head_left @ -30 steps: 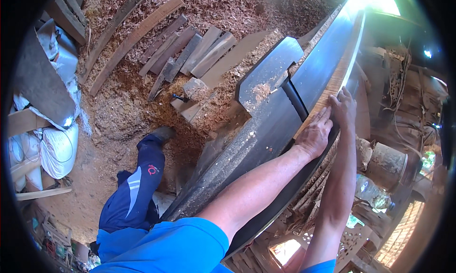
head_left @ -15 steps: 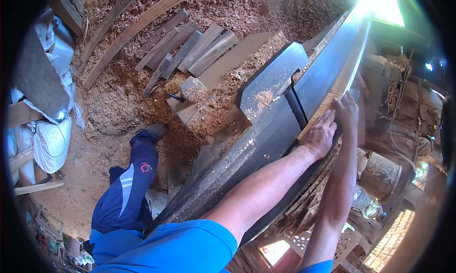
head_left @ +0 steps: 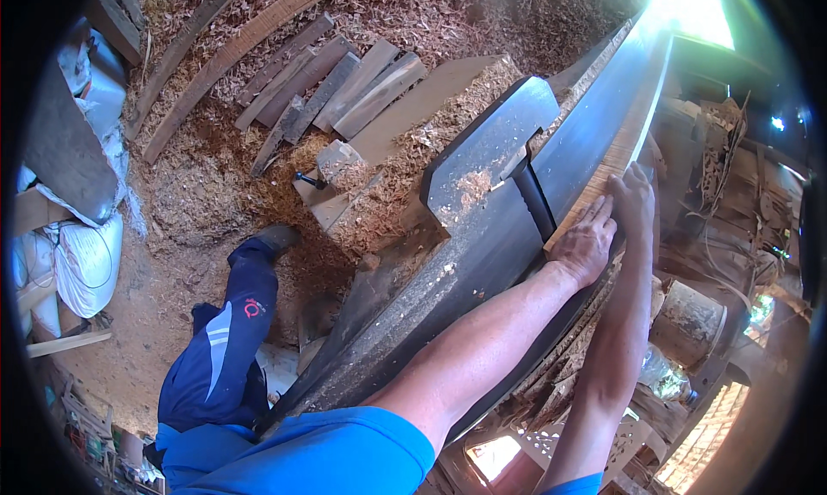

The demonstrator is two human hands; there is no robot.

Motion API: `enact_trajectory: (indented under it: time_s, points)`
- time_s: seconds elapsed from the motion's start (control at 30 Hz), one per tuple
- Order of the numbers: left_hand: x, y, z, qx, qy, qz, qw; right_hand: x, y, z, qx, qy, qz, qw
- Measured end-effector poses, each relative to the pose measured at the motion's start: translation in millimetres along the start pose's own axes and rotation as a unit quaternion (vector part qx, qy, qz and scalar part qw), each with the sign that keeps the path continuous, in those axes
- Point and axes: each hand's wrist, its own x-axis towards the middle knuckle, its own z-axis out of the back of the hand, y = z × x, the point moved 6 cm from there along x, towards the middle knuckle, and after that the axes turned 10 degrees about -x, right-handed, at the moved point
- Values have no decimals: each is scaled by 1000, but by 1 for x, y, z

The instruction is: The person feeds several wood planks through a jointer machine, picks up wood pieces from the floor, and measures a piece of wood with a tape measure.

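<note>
The left hand (head_left: 581, 252) lies flat on the board (head_left: 615, 150), fingers stretched; the right hand (head_left: 634, 198), just beyond it, bends over the edge, whether pinching I cannot tell. The board runs forward beneath them along the bed (head_left: 495, 228). This looks like steadying; moving it calls for even pressure, fingers clear of the dark slot (head_left: 536, 204) to their left.

You're working at a dark metal machine table (head_left: 482, 267) that's running diagonally. It's carrying your wooden strip (head_left: 603, 169) along its right side; a flat angular plate (head_left: 521, 107) is sitting at its left, with wood chips (head_left: 474, 185) lying on it. Floor (head_left: 155, 323) left of you is holding shavings (head_left: 413, 12), curved boards (head_left: 233, 60), short offcuts (head_left: 332, 100).
</note>
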Motion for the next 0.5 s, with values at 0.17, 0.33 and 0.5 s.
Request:
enact_trajectory:
  time_s: [0.17,0.33,0.5]
  points:
    - [5,6,8,16,-2,5,1000,5,22,7,-4,-11,-2,1000]
    - [10,1,-1,13,6,4,1000,4,1,-5,-70,-12,48,996]
    - [15,4,0,24,0,-6,1000,10,3,-8,-108,8,47,993]
